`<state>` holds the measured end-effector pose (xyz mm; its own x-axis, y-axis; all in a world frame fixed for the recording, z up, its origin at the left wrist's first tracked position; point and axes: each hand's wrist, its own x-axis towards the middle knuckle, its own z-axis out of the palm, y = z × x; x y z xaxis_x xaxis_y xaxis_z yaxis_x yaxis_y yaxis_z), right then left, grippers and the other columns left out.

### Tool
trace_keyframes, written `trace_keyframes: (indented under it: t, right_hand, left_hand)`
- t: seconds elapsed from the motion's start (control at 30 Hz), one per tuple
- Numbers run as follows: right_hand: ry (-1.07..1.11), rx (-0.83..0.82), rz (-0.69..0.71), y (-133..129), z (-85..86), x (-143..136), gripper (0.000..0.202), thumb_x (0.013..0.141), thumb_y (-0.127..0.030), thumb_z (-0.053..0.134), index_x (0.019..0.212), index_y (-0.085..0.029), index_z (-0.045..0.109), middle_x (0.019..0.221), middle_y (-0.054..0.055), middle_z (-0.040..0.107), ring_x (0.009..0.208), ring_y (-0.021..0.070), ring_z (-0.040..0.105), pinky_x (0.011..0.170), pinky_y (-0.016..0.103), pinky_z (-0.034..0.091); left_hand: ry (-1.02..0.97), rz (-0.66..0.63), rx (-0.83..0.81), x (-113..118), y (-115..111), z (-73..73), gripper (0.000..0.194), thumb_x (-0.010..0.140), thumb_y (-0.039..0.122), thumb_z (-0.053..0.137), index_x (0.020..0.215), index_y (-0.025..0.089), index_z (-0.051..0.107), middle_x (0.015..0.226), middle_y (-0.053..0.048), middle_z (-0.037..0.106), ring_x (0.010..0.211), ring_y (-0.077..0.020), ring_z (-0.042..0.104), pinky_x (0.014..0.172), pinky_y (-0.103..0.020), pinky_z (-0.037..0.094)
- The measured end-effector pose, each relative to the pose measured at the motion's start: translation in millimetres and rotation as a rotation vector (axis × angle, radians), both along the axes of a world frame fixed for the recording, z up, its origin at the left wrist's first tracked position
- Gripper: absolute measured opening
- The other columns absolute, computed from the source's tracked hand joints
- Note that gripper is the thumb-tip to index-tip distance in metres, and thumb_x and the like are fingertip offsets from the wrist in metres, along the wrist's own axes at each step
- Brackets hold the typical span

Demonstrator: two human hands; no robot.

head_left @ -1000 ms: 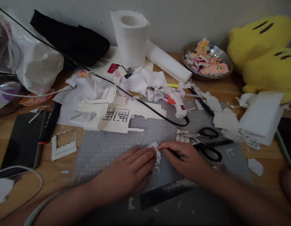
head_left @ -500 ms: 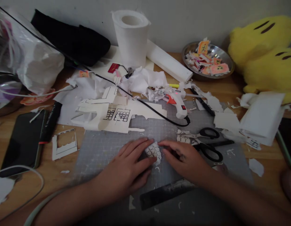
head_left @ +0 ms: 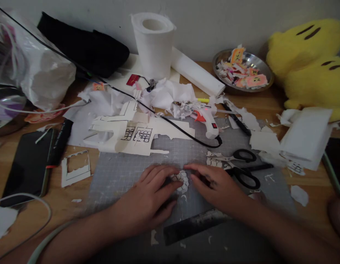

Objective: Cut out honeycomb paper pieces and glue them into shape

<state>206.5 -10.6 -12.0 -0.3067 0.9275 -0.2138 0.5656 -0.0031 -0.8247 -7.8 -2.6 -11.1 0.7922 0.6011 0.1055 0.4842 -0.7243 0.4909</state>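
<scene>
A small white paper cutout [head_left: 182,182] with black circles drawn on it and a scalloped edge lies on the grey cutting mat [head_left: 117,176]. My left hand [head_left: 156,187] curls over its left side, index finger at the upper edge and thumb on its face, partly covering it. By the right edge is my right hand [head_left: 216,183], its index finger and thumb apart; whether they touch the paper I cannot tell. Scissors [head_left: 237,165] rest to the right of that hand, over another circle-patterned paper piece [head_left: 214,161]. Below the hands lies a dark ruler [head_left: 194,226].
Behind the hands are a cut white card shape [head_left: 164,128] and a glue gun [head_left: 210,123] with its black cable across the card. A metal bowl [head_left: 244,88] of scraps, a paper roll [head_left: 153,47], a phone [head_left: 28,165] and a card frame [head_left: 76,168] stand around.
The cutout has turned and shifted slightly toward me between my hands. My left fingers have moved a little down over its upper edge; the right hand is almost unmoved.
</scene>
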Motion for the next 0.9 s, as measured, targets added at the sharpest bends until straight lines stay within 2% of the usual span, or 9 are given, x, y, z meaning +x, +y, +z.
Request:
trace_keyframes:
  t: [0.17,0.4,0.7,0.9]
  right_hand:
    - [-0.008,0.019,0.037,-0.5,-0.2,0.1,0.030,0.085,-0.024,0.047,0.106,-0.017,0.066,0.080,0.004,0.071,0.062,0.0129,0.061,0.056,0.023,0.045]
    - [-0.012,0.014,0.031,0.4,1.8,-0.1,0.030,0.085,-0.024,0.047,0.106,-0.015,0.067,0.083,0.004,0.072,0.064,0.0130,0.061,0.057,0.023,0.046]
    - [0.001,0.033,0.048,1.0,0.2,-0.9,0.030,0.085,-0.022,0.046,0.106,-0.014,0.067,0.084,0.004,0.073,0.068,0.0134,0.064,0.061,0.023,0.048]
    - [0.013,0.095,0.084,1.1,-0.6,0.5,0.030,0.087,-0.021,0.046,0.109,-0.014,0.066,0.098,0.006,0.073,0.083,0.0157,0.067,0.073,0.025,0.051]
  left_hand:
    - [0.007,0.004,0.018,-0.4,-1.2,-0.1,0.032,0.084,0.017,0.051,0.116,0.016,0.055,0.122,-0.013,0.049,0.115,-0.0259,0.045,0.096,-0.045,0.043]
    - [0.034,-0.029,0.102,-0.1,-1.5,-0.5,0.032,0.085,0.018,0.050,0.117,0.015,0.056,0.124,-0.011,0.054,0.114,-0.0261,0.047,0.097,-0.044,0.043]
    - [0.071,-0.032,0.125,-0.1,-2.0,-2.3,0.032,0.086,0.020,0.050,0.117,0.015,0.057,0.126,-0.010,0.056,0.115,-0.0259,0.048,0.096,-0.043,0.043]
    - [0.074,-0.030,0.130,0.4,-1.4,-1.9,0.031,0.087,0.021,0.049,0.116,0.015,0.057,0.126,-0.009,0.056,0.114,-0.0257,0.048,0.097,-0.043,0.042]
